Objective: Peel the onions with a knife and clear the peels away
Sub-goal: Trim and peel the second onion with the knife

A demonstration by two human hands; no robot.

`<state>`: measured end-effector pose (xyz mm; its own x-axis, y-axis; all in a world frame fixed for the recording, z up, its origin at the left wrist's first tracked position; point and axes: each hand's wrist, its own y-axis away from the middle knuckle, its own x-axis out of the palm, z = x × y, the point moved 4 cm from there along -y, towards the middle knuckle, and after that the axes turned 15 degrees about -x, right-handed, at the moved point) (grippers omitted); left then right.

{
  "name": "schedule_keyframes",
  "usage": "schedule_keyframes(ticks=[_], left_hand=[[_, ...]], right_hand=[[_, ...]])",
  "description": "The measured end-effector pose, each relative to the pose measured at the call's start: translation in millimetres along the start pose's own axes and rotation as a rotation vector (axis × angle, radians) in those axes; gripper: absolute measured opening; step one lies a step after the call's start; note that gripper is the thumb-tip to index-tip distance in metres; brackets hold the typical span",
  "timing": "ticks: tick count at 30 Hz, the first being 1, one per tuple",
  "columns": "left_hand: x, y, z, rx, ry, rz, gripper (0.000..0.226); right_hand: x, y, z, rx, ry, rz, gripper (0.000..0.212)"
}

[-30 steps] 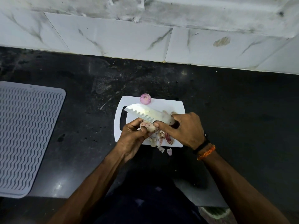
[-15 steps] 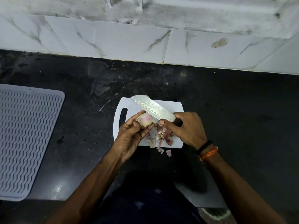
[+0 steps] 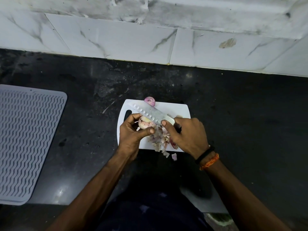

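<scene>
My left hand (image 3: 133, 132) grips a partly peeled pinkish onion (image 3: 146, 123) over the white cutting board (image 3: 180, 110). My right hand (image 3: 186, 135) holds a wide-bladed knife (image 3: 151, 113) by its handle, thumb beside the blade; the blade lies across the top of the held onion, tip pointing far left. A second, peeled purple onion (image 3: 149, 101) sits at the board's far edge. A heap of onion peels (image 3: 160, 139) lies on the board's near side, between my hands. Two peel bits (image 3: 170, 155) lie on the counter just off the board.
The board rests on a black stone counter (image 3: 241, 114). A grey ribbed drying mat (image 3: 28, 140) lies at the left. A white marble-tiled wall (image 3: 133, 40) runs along the back. The counter's front edge is close to my body.
The left hand turned the onion and lifted it a little toward the blade. The knife swung from lying flatter to slanting across the onion's top. The far onion reappeared from behind the blade.
</scene>
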<state>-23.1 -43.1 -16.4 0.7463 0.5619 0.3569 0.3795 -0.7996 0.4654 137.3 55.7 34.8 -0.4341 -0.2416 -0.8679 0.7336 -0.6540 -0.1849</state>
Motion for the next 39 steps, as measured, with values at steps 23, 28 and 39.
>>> schedule_keyframes(ticks=[23, 28, 39], left_hand=[[6.8, 3.8, 4.2, -0.327, 0.145, 0.224, 0.035], [17.0, 1.3, 9.2, -0.389, 0.282, 0.106, 0.021], [13.3, -9.6, 10.8, -0.430, 0.486, 0.005, 0.017]], right_hand=[[3.5, -4.8, -16.4, -0.035, 0.010, 0.054, 0.071], [-0.8, -3.7, -12.1, 0.030, 0.075, -0.013, 0.073], [0.8, 5.8, -12.8, 0.099, -0.032, -0.037, 0.069]])
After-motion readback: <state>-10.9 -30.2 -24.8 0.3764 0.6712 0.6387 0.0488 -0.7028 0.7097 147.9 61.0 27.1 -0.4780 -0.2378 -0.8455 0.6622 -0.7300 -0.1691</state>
